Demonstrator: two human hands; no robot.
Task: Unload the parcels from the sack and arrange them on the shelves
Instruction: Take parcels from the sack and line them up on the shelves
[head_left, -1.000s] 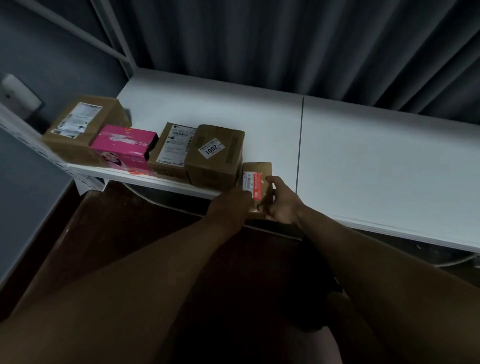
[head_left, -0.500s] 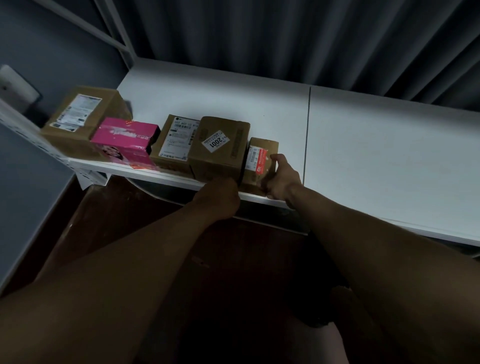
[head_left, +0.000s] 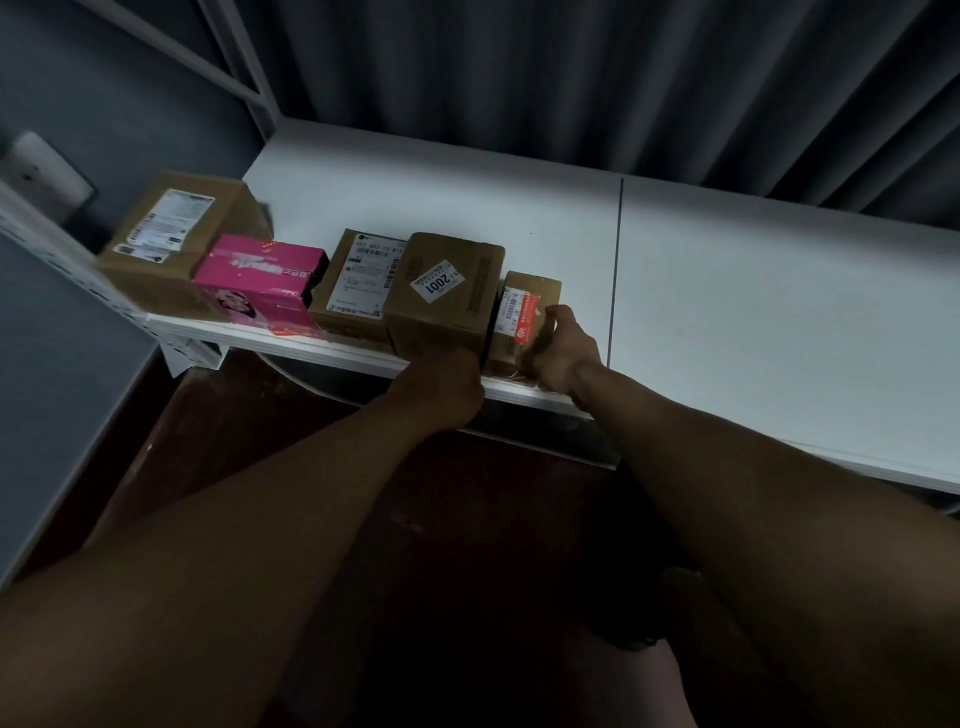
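On the white shelf (head_left: 753, 312) a row of parcels lines the front edge. The small brown parcel (head_left: 524, 304) with a red and white label stands at the row's right end, close against the brown box marked 2001 (head_left: 447, 296). My right hand (head_left: 563, 348) grips the small parcel's right side, thumb up on top. My left hand (head_left: 447, 384) sits at the shelf's front edge against the lower front of the 2001 box; its fingers are hidden. The sack is not in view.
Left of the 2001 box stand a brown box with a white label (head_left: 358, 280), a pink box (head_left: 260, 280) and a large brown box (head_left: 171, 234). A grey curtain hangs behind. The shelf stretches bare to the right. Dark floor lies below.
The small parcel went from the shelf's front lip further in, beside the 2001 box. My left hand came off it and now sits lower, in front of the 2001 box.
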